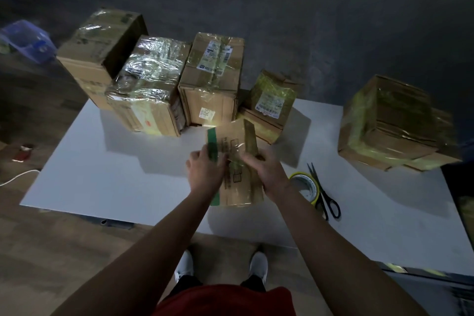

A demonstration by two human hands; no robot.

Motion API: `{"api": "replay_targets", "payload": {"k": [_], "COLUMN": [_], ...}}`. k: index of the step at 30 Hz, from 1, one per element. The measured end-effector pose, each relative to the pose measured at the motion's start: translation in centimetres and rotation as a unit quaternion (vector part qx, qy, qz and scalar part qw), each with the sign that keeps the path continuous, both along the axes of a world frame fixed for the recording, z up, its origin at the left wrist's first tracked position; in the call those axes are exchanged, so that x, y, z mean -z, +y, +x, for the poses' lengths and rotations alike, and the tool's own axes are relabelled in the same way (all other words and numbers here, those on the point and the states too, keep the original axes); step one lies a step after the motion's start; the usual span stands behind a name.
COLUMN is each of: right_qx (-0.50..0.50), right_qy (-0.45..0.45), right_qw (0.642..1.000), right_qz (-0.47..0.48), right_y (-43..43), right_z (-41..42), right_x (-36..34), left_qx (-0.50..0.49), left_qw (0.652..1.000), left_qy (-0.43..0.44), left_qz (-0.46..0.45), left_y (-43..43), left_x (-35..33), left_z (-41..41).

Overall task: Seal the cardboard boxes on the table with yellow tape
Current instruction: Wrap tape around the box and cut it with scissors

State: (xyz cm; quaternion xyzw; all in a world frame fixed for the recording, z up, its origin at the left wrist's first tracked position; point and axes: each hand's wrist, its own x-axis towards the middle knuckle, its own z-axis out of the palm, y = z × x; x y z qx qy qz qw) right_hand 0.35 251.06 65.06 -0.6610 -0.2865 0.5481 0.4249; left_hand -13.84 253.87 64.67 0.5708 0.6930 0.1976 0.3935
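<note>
One small box [238,182] was at centre of table [115,174]. Left hand [205,169] gripped its green-striped edge; right hand [266,172] curled round opposite side. Judged light, thin-walled, easily crushed; best held by edges. Tape roll [306,187] lay at 3 o'clock, against scissors [325,197].

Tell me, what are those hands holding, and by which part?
A small cardboard box. The left hand grips its left edge by the green stripe; the right hand grips its right side, near the raised flap.

A white table [115,174] stands on dim wooden floor [51,251].
</note>
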Motion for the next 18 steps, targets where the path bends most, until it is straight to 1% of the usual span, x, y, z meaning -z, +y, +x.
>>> {"api": "replay_targets", "payload": {"k": [1,2,3,4,6,7,8,9,12,14,16,18], "right_qx": [0.001,0.008,0.019,0.030,0.037,0.029,0.022,0.018,0.031,0.031,0.021,0.009], "right_qy": [-0.039,-0.066,-0.079,-0.082,-0.099,-0.121,-0.147,-0.169,-0.213,-0.238,-0.255,-0.255], "right_qw": [0.999,0.998,0.996,0.996,0.994,0.992,0.989,0.985,0.976,0.970,0.964,0.963], "right_qz": [-0.009,-0.017,-0.024,-0.028,-0.020,-0.009,0.001,0.007,0.027,0.050,0.070,0.087], "right_y": [0.0,0.1,0.2,0.2,0.1,0.0,0.0,-0.1,0.0,-0.1,-0.1,-0.2], "right_z": [-0.3,-0.6,-0.7,-0.7,-0.6,-0.5,-0.5,-0.6,-1.0,-1.2,-1.4,-1.5], "right_x": [0.0,0.0,-0.2,-0.3,-0.5,-0.6,-0.6,-0.6,-0.4,-0.4,-0.5,-0.5], "left_qx": [0.037,0.067,0.079,0.067,0.036,0.029,0.030,0.032,0.011,-0.003,-0.031,-0.077], "left_qw": [0.999,0.998,0.997,0.993,0.967,0.954,0.948,0.948,0.964,0.969,0.969,0.962], "left_qy": [0.027,0.016,-0.018,-0.079,-0.215,-0.258,-0.276,-0.278,-0.241,-0.231,-0.232,-0.249], "left_qz": [0.011,0.004,-0.017,-0.054,-0.133,-0.151,-0.156,-0.152,-0.115,-0.089,-0.081,-0.084], "left_y": [0.0,-0.1,-0.2,-0.4,-0.8,-0.9,-1.0,-1.0,-1.2,-1.5,-1.8,-1.7], "left_x": [-0.3,-0.4,-0.7,-1.0,-1.7,-1.9,-2.0,-2.0,-1.9,-1.7,-1.5,-1.5], "left_z": [0.4,0.9,1.4,1.7,2.2,2.4,2.5,2.7,3.1,2.9,2.6,2.2]}}
